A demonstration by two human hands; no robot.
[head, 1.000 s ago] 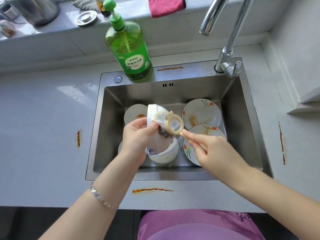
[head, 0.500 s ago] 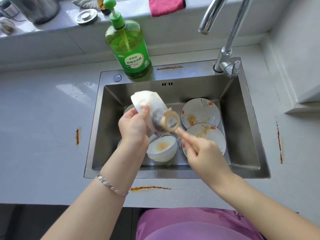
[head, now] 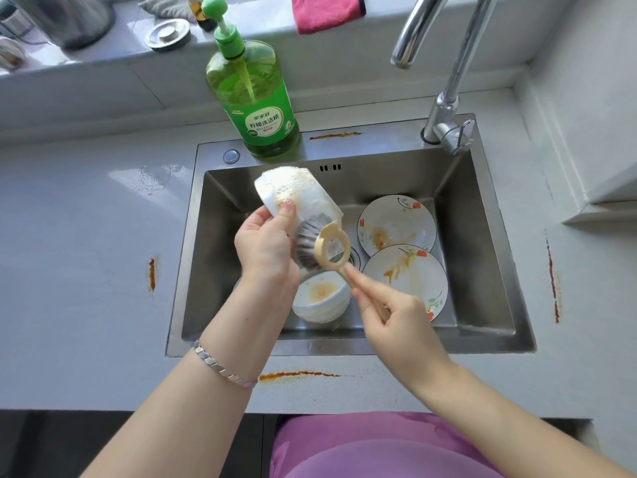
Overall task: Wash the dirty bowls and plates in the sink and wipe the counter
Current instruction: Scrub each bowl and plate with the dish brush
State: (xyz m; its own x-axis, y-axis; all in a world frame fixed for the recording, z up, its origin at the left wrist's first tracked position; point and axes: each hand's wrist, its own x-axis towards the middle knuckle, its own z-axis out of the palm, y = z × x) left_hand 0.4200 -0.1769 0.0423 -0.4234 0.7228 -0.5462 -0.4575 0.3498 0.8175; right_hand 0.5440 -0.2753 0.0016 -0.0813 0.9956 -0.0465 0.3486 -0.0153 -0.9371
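My left hand (head: 265, 246) grips a white bowl (head: 296, 194), tilted and soapy, above the steel sink (head: 193, 270). My right hand (head: 396, 319) holds the beige handle of a dish brush (head: 327, 246); its dark bristles press into the bowl's opening. Below them another white bowl (head: 320, 298) with brown residue sits on the sink floor. Two flowered plates (head: 396, 225) (head: 410, 281) smeared with sauce lie at the sink's right. Orange sauce streaks (head: 296, 375) mark the grey counter (head: 86, 270) in front of the sink, left of it and right of it.
A green bottle of dish soap (head: 255, 98) stands on the sink's back rim. The chrome faucet (head: 444, 108) rises at the back right. A pink cloth (head: 324, 12), a metal lid (head: 168, 34) and a pot (head: 65, 15) sit on the back ledge.
My left hand has raised and tipped the soapy bowl up off the bowl below. The brush in my right hand followed and is now pushed into its opening.
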